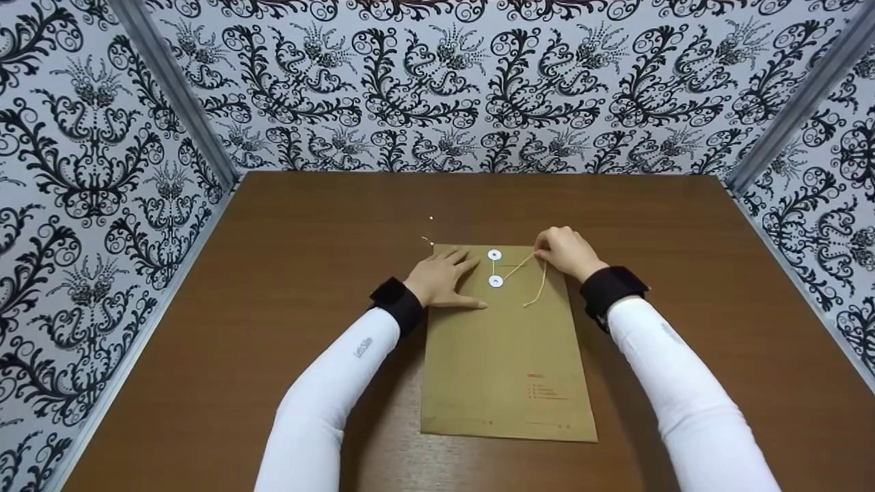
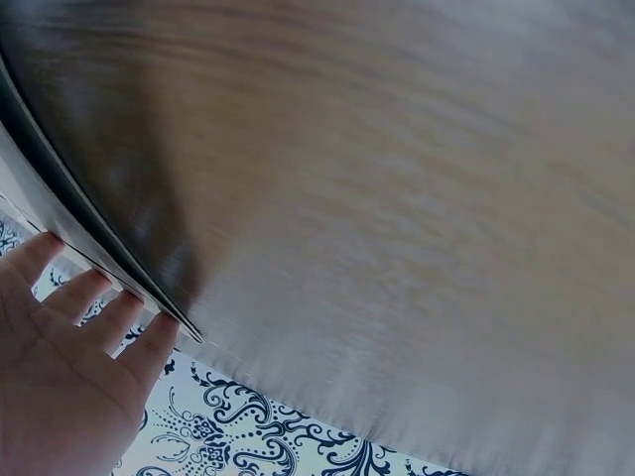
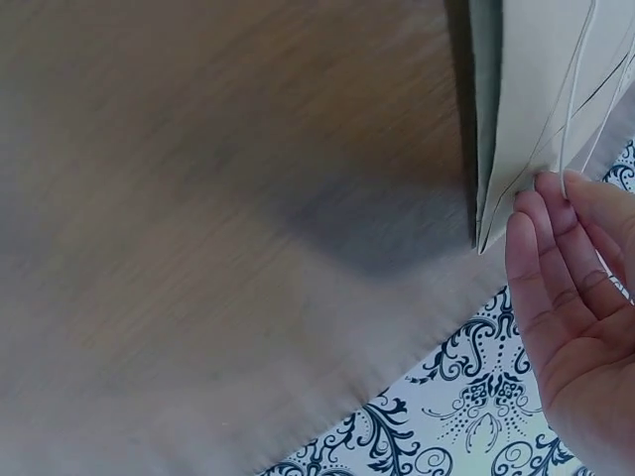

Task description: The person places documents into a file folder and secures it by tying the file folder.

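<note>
At the far end of the brown envelope (image 1: 506, 348), I log my right hand (image 1: 567, 253) first: fingertips drawn together and pinching the thin string (image 1: 530, 268) near the envelope's far right corner, the cord running from there down to the lower white disc (image 1: 496, 281), a loose tail hanging toward me. Upper white disc (image 1: 494, 255) sits just beyond the lower one, on the flap. My left hand (image 1: 443, 279): fingers straight and flat, pressing the envelope's far left part, holding nothing. Envelope lies flat, lengthwise, in the middle of the brown wooden table (image 1: 273, 273), between both forearms. Handling, by my judgement: paper, light, thin, likely to slide on the smooth wood unless pinned, hence the flat palm; creases easily. String is limp and fine, best taken in a fingertip pinch close to the discs, kept lightly taut. Discs look like paper or card, easily torn off if tugged hard. Patterned black-and-white walls (image 1: 478, 82) enclose the table on three sides.
</note>
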A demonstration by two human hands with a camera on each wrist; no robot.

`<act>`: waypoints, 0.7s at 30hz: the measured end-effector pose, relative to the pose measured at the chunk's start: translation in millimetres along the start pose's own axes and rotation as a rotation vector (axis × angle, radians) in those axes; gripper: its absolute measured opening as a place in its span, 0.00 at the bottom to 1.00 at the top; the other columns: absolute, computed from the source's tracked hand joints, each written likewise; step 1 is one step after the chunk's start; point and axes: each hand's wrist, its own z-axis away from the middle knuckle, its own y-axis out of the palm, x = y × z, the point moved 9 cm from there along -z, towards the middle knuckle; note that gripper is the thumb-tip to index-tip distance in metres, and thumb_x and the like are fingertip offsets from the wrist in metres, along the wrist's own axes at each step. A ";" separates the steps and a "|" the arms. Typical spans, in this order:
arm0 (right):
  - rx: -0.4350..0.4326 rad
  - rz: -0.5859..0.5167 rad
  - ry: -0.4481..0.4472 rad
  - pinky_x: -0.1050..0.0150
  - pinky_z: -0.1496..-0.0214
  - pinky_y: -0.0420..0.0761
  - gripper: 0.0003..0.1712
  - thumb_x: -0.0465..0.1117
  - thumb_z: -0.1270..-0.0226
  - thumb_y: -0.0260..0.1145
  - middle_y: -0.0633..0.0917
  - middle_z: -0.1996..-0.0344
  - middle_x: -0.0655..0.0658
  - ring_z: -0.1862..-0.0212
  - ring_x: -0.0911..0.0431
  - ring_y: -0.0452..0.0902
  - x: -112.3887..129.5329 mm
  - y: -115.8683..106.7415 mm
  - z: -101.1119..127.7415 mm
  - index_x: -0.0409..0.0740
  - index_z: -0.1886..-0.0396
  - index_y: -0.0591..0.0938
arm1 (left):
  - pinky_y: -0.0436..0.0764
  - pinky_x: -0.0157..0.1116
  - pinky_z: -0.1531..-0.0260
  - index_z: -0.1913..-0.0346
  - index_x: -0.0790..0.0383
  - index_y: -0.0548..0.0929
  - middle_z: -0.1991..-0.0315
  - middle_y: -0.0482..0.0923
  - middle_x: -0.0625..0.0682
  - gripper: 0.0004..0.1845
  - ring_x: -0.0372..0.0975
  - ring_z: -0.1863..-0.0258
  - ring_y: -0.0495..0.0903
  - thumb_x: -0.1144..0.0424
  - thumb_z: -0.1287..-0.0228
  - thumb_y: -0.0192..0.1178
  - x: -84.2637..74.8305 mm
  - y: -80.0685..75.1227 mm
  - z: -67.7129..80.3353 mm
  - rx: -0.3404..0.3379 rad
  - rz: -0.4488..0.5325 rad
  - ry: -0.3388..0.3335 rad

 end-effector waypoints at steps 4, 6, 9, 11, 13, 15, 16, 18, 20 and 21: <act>0.006 -0.006 0.013 0.40 0.45 0.82 0.07 0.35 0.32 0.68 0.90 0.58 0.32 0.52 0.35 0.86 -0.1 1.8 -6.6 0.33 0.61 0.88 | 0.59 0.50 0.19 0.18 0.47 0.58 0.16 0.51 0.53 0.54 0.49 0.16 0.52 0.24 0.42 0.59 0.5 0.7 -0.6 0.004 -0.006 -0.005; 0.010 -0.004 0.015 0.40 0.44 0.82 0.08 0.35 0.32 0.68 0.90 0.57 0.32 0.51 0.35 0.86 1.1 2.3 -10.1 0.33 0.60 0.88 | 0.59 0.50 0.19 0.18 0.47 0.58 0.16 0.51 0.53 0.54 0.49 0.16 0.52 0.24 0.42 0.59 0.5 0.5 -0.8 0.004 -0.005 -0.005; 0.016 -0.007 0.020 0.41 0.43 0.82 0.08 0.36 0.31 0.68 0.90 0.57 0.32 0.51 0.35 0.86 3.1 3.8 -15.9 0.33 0.60 0.88 | 0.59 0.50 0.19 0.19 0.48 0.58 0.16 0.51 0.54 0.54 0.49 0.16 0.52 0.24 0.42 0.59 0.2 0.1 -0.6 0.000 -0.002 -0.001; 0.018 -0.013 0.021 0.41 0.43 0.82 0.08 0.36 0.31 0.68 0.90 0.57 0.32 0.51 0.35 0.86 4.4 4.8 -19.3 0.34 0.60 0.88 | 0.59 0.51 0.19 0.19 0.49 0.59 0.16 0.52 0.54 0.54 0.49 0.16 0.52 0.25 0.42 0.60 -0.2 -0.5 -0.2 -0.005 0.002 0.002; 0.019 -0.022 0.026 0.41 0.43 0.82 0.08 0.36 0.31 0.68 0.90 0.56 0.32 0.50 0.35 0.86 4.9 5.9 -21.9 0.34 0.60 0.88 | 0.59 0.51 0.19 0.19 0.49 0.59 0.16 0.52 0.55 0.54 0.50 0.16 0.52 0.25 0.42 0.60 -0.8 -0.5 0.0 -0.005 0.005 0.006; 0.019 -0.025 0.030 0.41 0.42 0.82 0.08 0.36 0.31 0.68 0.90 0.56 0.32 0.50 0.35 0.86 5.2 6.7 -23.8 0.34 0.59 0.88 | 0.59 0.50 0.19 0.19 0.49 0.58 0.16 0.51 0.55 0.54 0.50 0.16 0.52 0.24 0.41 0.59 -1.2 -0.1 0.0 0.001 0.000 0.007; 0.019 -0.025 0.032 0.41 0.42 0.82 0.08 0.36 0.31 0.68 0.90 0.56 0.32 0.50 0.35 0.86 5.2 7.2 -24.6 0.34 0.59 0.88 | 0.59 0.50 0.19 0.19 0.49 0.58 0.16 0.51 0.55 0.54 0.50 0.16 0.52 0.24 0.41 0.59 -1.2 0.2 -0.2 0.003 -0.001 0.007; 0.017 -0.024 0.038 0.41 0.43 0.82 0.08 0.36 0.31 0.68 0.90 0.56 0.32 0.50 0.35 0.86 5.6 7.8 -26.0 0.34 0.60 0.88 | 0.58 0.50 0.18 0.19 0.49 0.58 0.16 0.51 0.55 0.54 0.50 0.16 0.52 0.24 0.41 0.59 -1.3 0.4 -0.6 0.003 -0.003 0.009; 0.016 -0.023 0.043 0.41 0.43 0.82 0.08 0.36 0.31 0.68 0.90 0.56 0.32 0.50 0.35 0.86 6.5 8.1 -27.4 0.34 0.60 0.88 | 0.58 0.50 0.18 0.19 0.49 0.58 0.16 0.52 0.55 0.54 0.49 0.16 0.52 0.24 0.41 0.59 -0.9 0.7 -1.1 0.002 -0.009 0.009; 0.016 -0.024 0.045 0.41 0.43 0.82 0.08 0.36 0.31 0.68 0.90 0.56 0.33 0.50 0.35 0.86 7.3 8.4 -28.2 0.34 0.60 0.88 | 0.58 0.50 0.18 0.19 0.49 0.58 0.16 0.52 0.55 0.54 0.49 0.16 0.52 0.24 0.41 0.59 -0.5 0.9 -1.3 0.001 -0.010 0.010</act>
